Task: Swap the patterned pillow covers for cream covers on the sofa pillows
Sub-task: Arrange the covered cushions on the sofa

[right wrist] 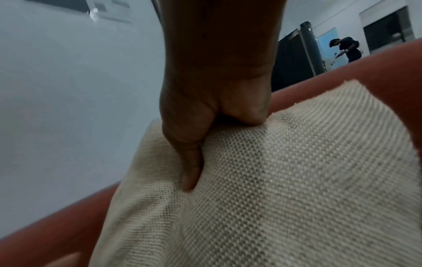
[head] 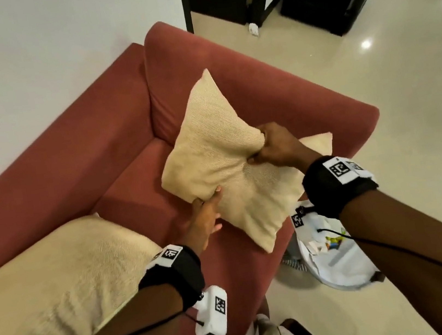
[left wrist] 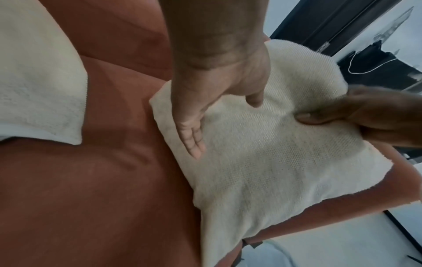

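Cream-covered pillow (head: 220, 150) lying on red sofa (head: 113, 143) seat, near armrest corner. Right hand (head: 274, 145) bunching its upper edge in curled fingers; left hand (head: 206, 221), fingers straight and together, pressed flat against its left edge. Second cream pillow (head: 59, 283) alongside.
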Demonstrator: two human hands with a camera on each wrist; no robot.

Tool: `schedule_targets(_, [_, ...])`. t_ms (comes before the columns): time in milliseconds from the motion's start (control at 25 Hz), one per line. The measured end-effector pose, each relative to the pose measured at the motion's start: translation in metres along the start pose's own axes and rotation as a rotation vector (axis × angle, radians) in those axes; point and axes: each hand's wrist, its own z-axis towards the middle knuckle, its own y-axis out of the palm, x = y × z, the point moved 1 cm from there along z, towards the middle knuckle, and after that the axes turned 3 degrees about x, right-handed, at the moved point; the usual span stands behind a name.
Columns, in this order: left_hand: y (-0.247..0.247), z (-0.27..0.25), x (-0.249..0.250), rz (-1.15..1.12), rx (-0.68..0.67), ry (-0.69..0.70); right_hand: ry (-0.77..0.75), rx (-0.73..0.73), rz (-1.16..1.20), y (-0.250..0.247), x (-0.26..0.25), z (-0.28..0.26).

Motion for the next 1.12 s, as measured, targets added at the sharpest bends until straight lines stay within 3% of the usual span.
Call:
schedule_targets(200, [-0.014, 0.012, -0.006, 0.262, -0.100, -0.025, 0.107, 0.047, -0.462, 0.024, 0.029, 0.014])
schedule_targets(360, [-0.033, 0.009, 0.003, 0.234, -0.055, 0.013, -0.091, 0.252, -0.593, 0.037, 0.001, 0.003])
schedule_targets(440, [-0.048, -0.002, 0.012, 0.220, -0.016, 0.058, -0.204, 0.229, -0.579, 0.059, -0.027, -0.009])
schedule_targets(560, [-0.091, -0.028, 0.017, 0.165, 0.080, 0.217, -0.346, -0.064, -0.384, 0.113, -0.071, -0.020])
schedule_targets(680, [-0.157, -0.057, 0.003, 0.218, 0.234, 0.373, -0.317, -0.359, -0.234, 0.168, -0.112, -0.023])
schedule_targets(760, [-0.216, -0.082, -0.019, 0.353, 0.460, 0.413, -0.283, -0.463, -0.169, 0.211, -0.141, -0.027])
schedule_targets(840, [-0.276, -0.107, -0.043, 0.483, 0.771, 0.438, -0.189, -0.576, -0.091, 0.252, -0.168, -0.031])
schedule_targets(920, [-0.324, -0.119, -0.066, 0.511, 1.008, 0.328, -0.061, -0.640, 0.037, 0.281, -0.188, -0.030])
schedule_targets(960, [-0.345, -0.119, -0.077, 0.456, 1.050, 0.220, -0.006, -0.648, 0.116, 0.297, -0.195, -0.027])
schedule_targets(1040, [-0.383, -0.104, -0.105, 0.190, 0.969, -0.025, 0.125, -0.658, 0.248, 0.329, -0.202, -0.024])
schedule_targets(1120, [-0.404, -0.091, -0.126, -0.230, 0.842, -0.114, 0.221, -0.688, 0.251, 0.344, -0.202, -0.026])
